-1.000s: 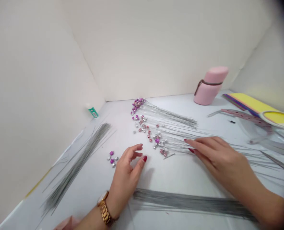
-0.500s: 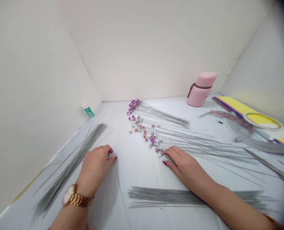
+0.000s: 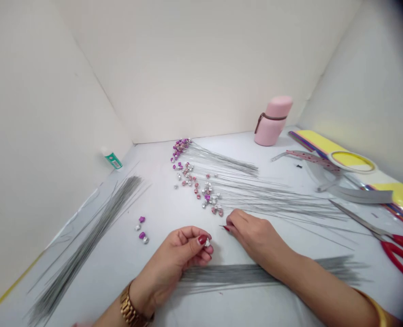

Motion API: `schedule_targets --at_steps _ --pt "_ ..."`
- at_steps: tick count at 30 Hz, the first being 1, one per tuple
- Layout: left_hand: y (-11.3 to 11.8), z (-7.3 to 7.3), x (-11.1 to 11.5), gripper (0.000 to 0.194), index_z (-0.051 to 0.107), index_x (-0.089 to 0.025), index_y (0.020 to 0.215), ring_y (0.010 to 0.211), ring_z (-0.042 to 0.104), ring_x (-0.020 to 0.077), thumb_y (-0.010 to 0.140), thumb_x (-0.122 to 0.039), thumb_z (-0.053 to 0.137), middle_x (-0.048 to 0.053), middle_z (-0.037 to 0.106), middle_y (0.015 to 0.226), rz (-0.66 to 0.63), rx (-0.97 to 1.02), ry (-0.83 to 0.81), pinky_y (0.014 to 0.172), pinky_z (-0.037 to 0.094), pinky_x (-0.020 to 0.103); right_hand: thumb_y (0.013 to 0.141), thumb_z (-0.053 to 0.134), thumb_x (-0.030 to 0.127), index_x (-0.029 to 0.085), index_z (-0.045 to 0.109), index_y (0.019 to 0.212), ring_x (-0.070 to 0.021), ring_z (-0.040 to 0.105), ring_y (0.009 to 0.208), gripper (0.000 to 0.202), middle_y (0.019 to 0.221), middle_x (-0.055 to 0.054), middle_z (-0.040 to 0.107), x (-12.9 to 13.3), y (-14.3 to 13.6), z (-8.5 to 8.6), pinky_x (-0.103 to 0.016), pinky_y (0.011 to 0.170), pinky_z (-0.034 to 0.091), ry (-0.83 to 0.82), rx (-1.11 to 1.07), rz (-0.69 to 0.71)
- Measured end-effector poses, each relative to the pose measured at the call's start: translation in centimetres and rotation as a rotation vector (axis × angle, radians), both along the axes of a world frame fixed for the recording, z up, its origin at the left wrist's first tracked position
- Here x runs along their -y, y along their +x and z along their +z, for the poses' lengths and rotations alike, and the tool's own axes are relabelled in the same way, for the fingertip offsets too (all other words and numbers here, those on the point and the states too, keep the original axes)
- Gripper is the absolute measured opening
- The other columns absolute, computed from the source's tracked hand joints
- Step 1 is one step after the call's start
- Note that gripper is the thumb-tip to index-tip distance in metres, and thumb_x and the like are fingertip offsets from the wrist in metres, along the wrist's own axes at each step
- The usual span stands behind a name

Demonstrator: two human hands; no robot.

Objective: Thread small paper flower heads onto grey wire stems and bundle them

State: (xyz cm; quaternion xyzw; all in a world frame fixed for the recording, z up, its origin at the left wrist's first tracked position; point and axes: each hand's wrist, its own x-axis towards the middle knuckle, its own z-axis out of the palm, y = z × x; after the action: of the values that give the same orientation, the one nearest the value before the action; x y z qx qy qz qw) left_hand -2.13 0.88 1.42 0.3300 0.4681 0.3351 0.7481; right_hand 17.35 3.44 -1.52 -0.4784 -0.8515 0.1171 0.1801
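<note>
Evidently, the left hand [image 3: 179, 252], at lower centre, has its thumb and fingertips clamped on a small silver star [image 3: 207, 243], presumably by its edges so that one face stays exposed. The right hand [image 3: 261, 236], right of centre, has its fingers closed on a thin metal point [image 3: 221, 226], its tip directed left, probably gripped close for control; its length is hidden in the hand and, as far as the view allows, it may be a needle or a wire. Loose stars [image 3: 142, 219] lie left of centre, likely placed within easy reach of the left hand. The star-tipped wires [image 3: 207, 187] at mid-frame lie with heads leftward and stems fanned right, an arrangement that would limit tangling. One bare wire bundle [image 3: 95, 222] slants across the left; a second wire bundle [image 3: 222, 274] lies beneath the hands. The tabletop [image 3: 164, 200] is pale and smooth, bounded by plain whitish walls [image 3: 204, 68]. A pink bottle [image 3: 269, 127] stands at upper right; red-handled scissors [image 3: 399, 245] lie open at the right edge.
</note>
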Motion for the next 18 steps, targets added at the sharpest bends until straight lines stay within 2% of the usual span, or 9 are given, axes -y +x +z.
schedule_targets --at_steps 2,5,8,11,14,18 --pt "0.5 -0.4 0.4 0.016 0.061 -0.011 0.085 0.058 0.055 0.0059 0.076 -0.025 0.06 0.003 0.062 0.071 0.023 0.119 -0.108 0.063 0.045 0.018 0.087 0.037 0.019 0.019 0.045 0.078 -0.0125 0.048 0.054 0.012 0.062 0.002 0.05 0.4 -0.1 0.4 -0.024 0.051 0.037 -0.168 -0.177 -0.063" --pt "0.7 -0.7 0.6 0.015 0.062 -0.01 0.084 0.057 0.055 0.0055 0.077 -0.022 0.059 0.004 0.062 0.07 0.046 0.172 -0.14 0.062 0.046 0.018 0.087 0.035 0.019 0.021 0.045 0.093 -0.0095 0.048 0.048 0.012 0.06 0.006 0.048 0.8 -0.3 0.9 -0.02 0.048 0.038 -0.508 -0.467 -0.077" --pt "0.6 -0.8 0.5 0.012 0.061 -0.011 0.08 0.056 0.055 0.0052 0.078 -0.023 0.057 0.003 0.061 0.069 0.073 0.196 -0.135 0.06 0.046 0.017 0.085 0.036 0.019 0.02 0.048 0.091 -0.0091 0.051 0.048 0.013 0.06 0.005 0.049 1.1 -0.6 1.3 -0.018 0.046 0.04 -0.727 -0.561 -0.052" --pt "0.6 -0.9 0.3 0.011 0.06 -0.012 0.08 0.056 0.054 0.0046 0.079 -0.022 0.057 0.002 0.061 0.067 0.094 0.192 -0.139 0.059 0.045 0.015 0.086 0.035 0.02 0.02 0.048 0.082 -0.0085 0.052 0.048 0.014 0.059 0.005 0.05 1.5 -0.7 1.9 -0.017 0.047 0.039 -0.731 -0.576 -0.055" --pt "0.8 -0.8 0.2 0.011 0.06 -0.012 0.083 0.056 0.053 0.0045 0.079 -0.021 0.057 0.002 0.06 0.067 0.095 0.173 -0.137 0.059 0.045 0.016 0.088 0.034 0.022 0.021 0.051 0.082 -0.0075 0.049 0.047 0.018 0.059 0.005 0.051 2.1 -0.7 2.4 -0.017 0.049 0.038 -0.595 -0.481 0.03" --pt "1.0 -0.6 0.3 0.011 0.06 -0.011 0.076 0.056 0.051 0.0043 0.079 -0.021 0.057 0.002 0.059 0.066 0.073 0.154 -0.134 0.058 0.044 0.015 0.089 0.032 0.019 0.024 0.055 0.083 -0.0082 0.051 0.06 0.024 0.07 0.004 0.058 2.7 -0.8 2.4 -0.018 0.059 0.037 -0.445 -0.357 0.154"
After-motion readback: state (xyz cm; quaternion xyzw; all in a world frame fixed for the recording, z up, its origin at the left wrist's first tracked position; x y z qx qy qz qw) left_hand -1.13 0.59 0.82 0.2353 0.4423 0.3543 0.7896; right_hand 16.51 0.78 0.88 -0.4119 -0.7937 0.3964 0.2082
